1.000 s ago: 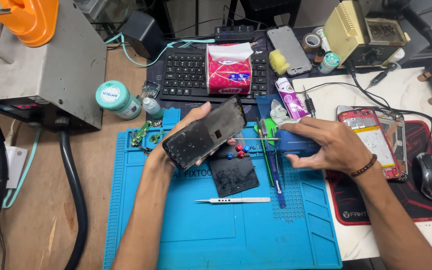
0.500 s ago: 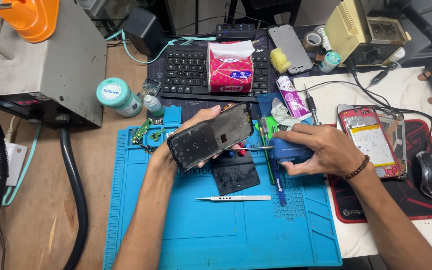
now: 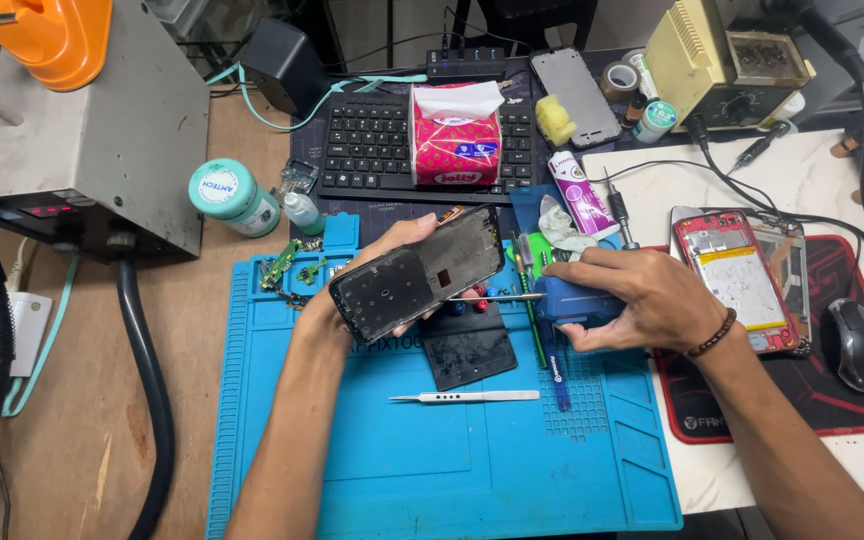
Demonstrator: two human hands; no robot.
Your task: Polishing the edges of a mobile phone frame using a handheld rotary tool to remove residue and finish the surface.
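Over the blue mat on the table, the left hand is wrapped around a black phone frame, holding it tilted up off the mat. The right hand is closed tight on a blue tool, and its thin metal tip touches the frame's edge. Just under the frame lie a dark phone part and silver tweezers.
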